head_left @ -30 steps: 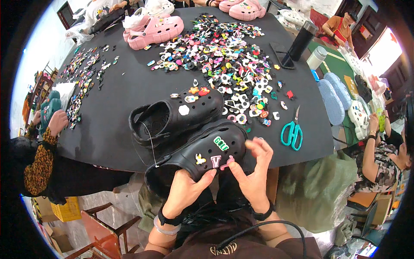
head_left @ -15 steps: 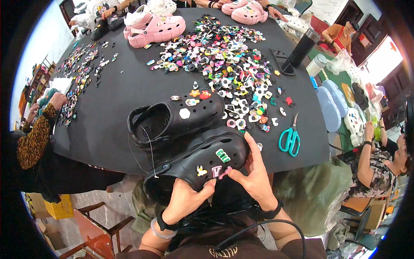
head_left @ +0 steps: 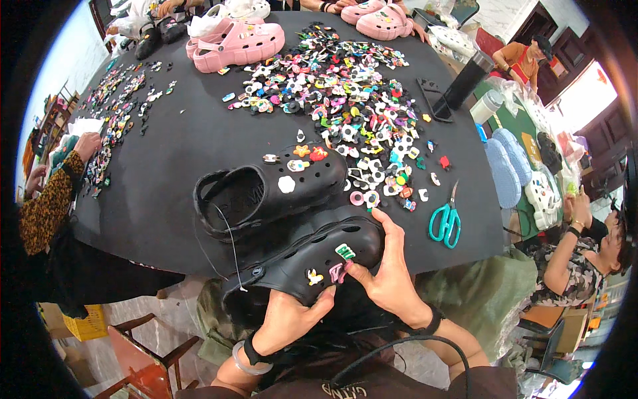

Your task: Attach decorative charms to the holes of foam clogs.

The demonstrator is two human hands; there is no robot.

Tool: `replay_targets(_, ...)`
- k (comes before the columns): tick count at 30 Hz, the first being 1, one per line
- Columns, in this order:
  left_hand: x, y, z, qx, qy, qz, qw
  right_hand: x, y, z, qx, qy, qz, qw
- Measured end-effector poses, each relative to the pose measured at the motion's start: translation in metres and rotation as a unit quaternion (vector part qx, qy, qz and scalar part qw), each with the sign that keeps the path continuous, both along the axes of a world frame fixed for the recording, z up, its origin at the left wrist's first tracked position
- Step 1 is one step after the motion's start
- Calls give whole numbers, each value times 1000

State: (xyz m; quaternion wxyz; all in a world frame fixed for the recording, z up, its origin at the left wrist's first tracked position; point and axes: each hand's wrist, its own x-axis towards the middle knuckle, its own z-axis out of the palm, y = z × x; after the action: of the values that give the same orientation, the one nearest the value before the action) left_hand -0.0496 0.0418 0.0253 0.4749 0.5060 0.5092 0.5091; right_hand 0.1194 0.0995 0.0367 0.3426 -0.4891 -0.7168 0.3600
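A black clog (head_left: 299,249) is held between my hands at the table's near edge, its toe to the right. My left hand (head_left: 289,319) reaches into its opening, thumb outside on the upper. Fingers of my right hand (head_left: 393,282) wrap the toe, with the thumb pressed on a small pink charm (head_left: 347,266). Beside it sit a pink-and-white charm (head_left: 337,273), a green-and-white charm (head_left: 345,251) and a white-and-yellow charm (head_left: 314,276). Just beyond lies the matching black clog (head_left: 266,193), bearing several charms; a thin cord (head_left: 232,243) links the pair.
A heap of colourful shoe charms (head_left: 345,93) covers the table's middle. Teal-handled scissors (head_left: 445,225) lie at right, near a phone (head_left: 433,100) and a black bottle (head_left: 468,80). Pink clogs (head_left: 239,46) stand at the far side. Other people work around the table.
The held clog has tilted, so its charms now appear lower and more slanted. My right thumb has stayed at the pink charm. The person at right has shifted their hands.
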Motion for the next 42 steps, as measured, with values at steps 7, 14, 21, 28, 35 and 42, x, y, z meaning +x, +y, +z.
replay_targets(7,0,-3,6,5,55,26,998,-2,7,3,-3,11,29,1000)
replay_targets(14,7,-6,7,-65,22,74,995,-4,-9,-12,41,103,-38,993)
replay_targets(21,11,-10,8,-89,-4,55,995,-19,-32,-28,173,113,-140,968)
replay_targets(28,11,-18,2,-96,-9,66,993,-10,-36,-23,188,99,-125,969)
replay_targets(35,15,-19,-5,-21,4,29,999,0,-35,-28,43,247,-67,966)
replay_targets(42,9,-22,-8,9,19,24,1000,36,15,-32,-114,303,-109,940)
